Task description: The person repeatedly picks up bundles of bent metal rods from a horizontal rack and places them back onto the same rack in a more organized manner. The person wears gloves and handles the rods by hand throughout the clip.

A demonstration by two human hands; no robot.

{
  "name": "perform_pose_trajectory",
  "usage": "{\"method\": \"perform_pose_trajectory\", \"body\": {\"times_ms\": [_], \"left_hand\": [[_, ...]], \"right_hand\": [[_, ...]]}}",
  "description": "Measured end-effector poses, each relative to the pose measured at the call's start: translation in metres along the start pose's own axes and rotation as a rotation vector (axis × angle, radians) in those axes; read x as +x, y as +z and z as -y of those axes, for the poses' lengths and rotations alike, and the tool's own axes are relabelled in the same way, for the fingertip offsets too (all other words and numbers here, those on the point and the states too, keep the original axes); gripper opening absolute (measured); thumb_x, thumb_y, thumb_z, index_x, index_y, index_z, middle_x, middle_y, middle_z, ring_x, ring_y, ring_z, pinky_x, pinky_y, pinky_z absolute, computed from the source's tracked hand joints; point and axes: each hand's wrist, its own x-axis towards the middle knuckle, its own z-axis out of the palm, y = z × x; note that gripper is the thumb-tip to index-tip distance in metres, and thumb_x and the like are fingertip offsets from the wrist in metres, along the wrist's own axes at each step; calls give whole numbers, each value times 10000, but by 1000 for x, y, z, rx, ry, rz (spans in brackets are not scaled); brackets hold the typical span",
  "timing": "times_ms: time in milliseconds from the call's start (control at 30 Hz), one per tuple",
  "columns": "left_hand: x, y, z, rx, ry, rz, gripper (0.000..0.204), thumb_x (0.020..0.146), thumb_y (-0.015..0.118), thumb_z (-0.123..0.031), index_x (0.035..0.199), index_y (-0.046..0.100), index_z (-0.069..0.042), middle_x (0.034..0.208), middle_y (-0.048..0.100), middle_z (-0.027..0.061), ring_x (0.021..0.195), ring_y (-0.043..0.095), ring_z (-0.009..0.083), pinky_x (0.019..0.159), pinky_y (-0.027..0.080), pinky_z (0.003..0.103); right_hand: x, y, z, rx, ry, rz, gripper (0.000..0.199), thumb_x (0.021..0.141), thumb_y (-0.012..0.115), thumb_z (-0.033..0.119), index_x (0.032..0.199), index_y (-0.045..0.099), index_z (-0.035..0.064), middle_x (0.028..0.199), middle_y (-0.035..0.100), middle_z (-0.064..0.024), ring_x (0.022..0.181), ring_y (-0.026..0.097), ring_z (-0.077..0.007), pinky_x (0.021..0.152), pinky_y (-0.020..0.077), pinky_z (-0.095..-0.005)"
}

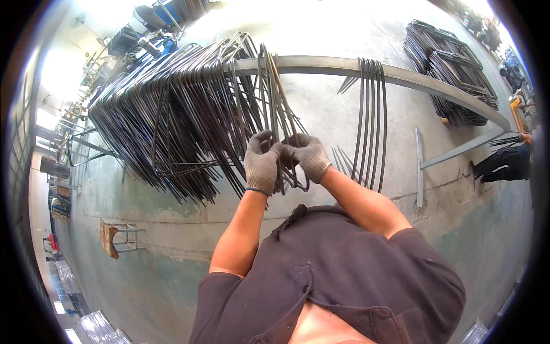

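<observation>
Gripping hanging wire frames [279, 123] with both gloved hands [286, 160] raised together

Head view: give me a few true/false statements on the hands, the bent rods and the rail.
1. Both hands wear grey knit gloves. True: the left hand and the right hand are both gloved.
2. The hands grip a bundle of bent steel rods hanging on the rail. True.
3. The rail is bare to the right of the hands. False: a small group of rods hangs there.
4. The large mass of rods hangs to the person's right. False: it is to the left.
5. A stack of rods lies on the floor beyond the rail. True.
</observation>
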Motion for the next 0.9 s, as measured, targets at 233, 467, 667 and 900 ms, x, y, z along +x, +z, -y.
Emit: {"method": "perform_pose_trajectory", "body": {"times_ms": [233,467,667,900], "left_hand": [[3,21,-9,-86,33,115,504,1066,721,-21,1548,577,-20,1133,720,88,903,697,131,774,586,295],[-21,25,1,-185,-82,234,598,1050,701,38,1617,523,-32,1217,725,113,988,720,167,846,638,321],[-20,19,7,-268,-59,174,650,1021,709,59,1634,525,-52,1208,757,117,900,722,160,772,618,304],[-21,17,11,-256,-68,161,501,1026,735,23,1511,617,-14,1191,769,119,898,729,169,806,610,312]], "right_hand": [[-40,4,102,-18,-109,-6,293,1079,775,184,1252,744,-51,913,765,-105,743,709,-170,686,589,-308],[-51,-20,68,6,2,-108,274,1078,759,164,1250,740,-49,896,741,-91,680,672,-147,630,564,-298],[-73,-5,160,-29,-295,25,317,1069,792,196,1246,737,-62,825,716,-68,589,646,-104,519,547,-250],[-117,-12,314,-35,-721,223,347,1058,780,266,1213,760,-44,904,707,-68,649,654,-106,569,551,-280]]}}
